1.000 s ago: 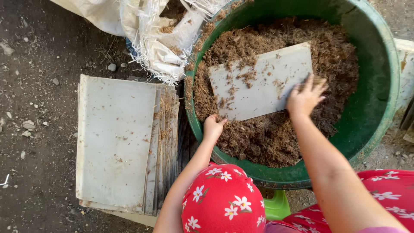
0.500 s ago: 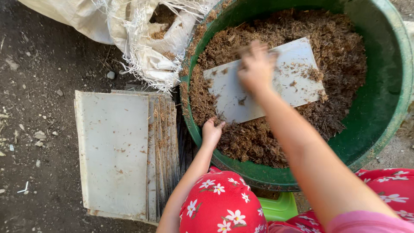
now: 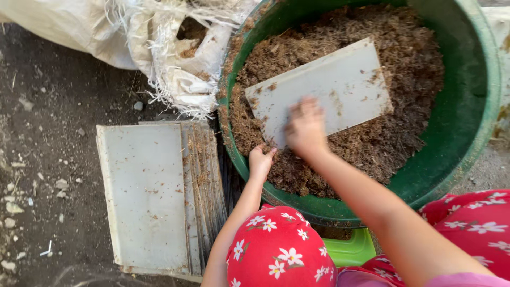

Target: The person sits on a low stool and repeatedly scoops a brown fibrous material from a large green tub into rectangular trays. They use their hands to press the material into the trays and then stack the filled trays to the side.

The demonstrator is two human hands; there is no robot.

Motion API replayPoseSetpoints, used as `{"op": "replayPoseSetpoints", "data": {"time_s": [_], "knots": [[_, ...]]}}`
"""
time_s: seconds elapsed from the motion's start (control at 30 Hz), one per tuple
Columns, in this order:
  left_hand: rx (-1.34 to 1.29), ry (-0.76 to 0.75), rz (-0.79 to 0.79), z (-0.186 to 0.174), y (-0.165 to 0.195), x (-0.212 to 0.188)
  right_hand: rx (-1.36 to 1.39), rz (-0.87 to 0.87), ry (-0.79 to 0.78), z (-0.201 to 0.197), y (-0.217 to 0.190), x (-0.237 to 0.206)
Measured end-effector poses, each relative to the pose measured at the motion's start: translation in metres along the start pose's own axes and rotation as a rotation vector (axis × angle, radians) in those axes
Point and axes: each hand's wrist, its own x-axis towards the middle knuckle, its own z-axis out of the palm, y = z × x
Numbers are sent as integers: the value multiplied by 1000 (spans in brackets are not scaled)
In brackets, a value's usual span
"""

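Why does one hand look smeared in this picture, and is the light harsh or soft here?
In the head view, the right hand is motion-blurred over the pale sheet lying on the brown fibre, while the left hand at the green tub rim looks sharper. Lighting is soft and even: no glare, only faint shadows. The stack of sheets on the ground is in focus.

- Soft, even daylight, no glare; shadows are faint.
- The right hand (image 3: 306,127) is motion-blurred.
- The forearm nearest the lens is slightly soft; the ground stays sharp.
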Motion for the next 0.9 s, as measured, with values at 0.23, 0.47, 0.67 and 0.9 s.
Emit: {"op": "replayPoseSetpoints", "data": {"time_s": [0.23, 0.47, 0.67, 0.9], "knots": [[115, 19, -12, -4, 1, 6, -171, -215, -151, -31, -16, 18], [70, 42, -15, -3, 19, -5, 275, 663, 249, -77, 156, 44], [30, 37, 26, -2, 23, -3, 408, 968, 389, -3, 239, -48], [108, -263, 243, -17, 27, -10, 100, 741, -271, 28, 188, -123]]}}
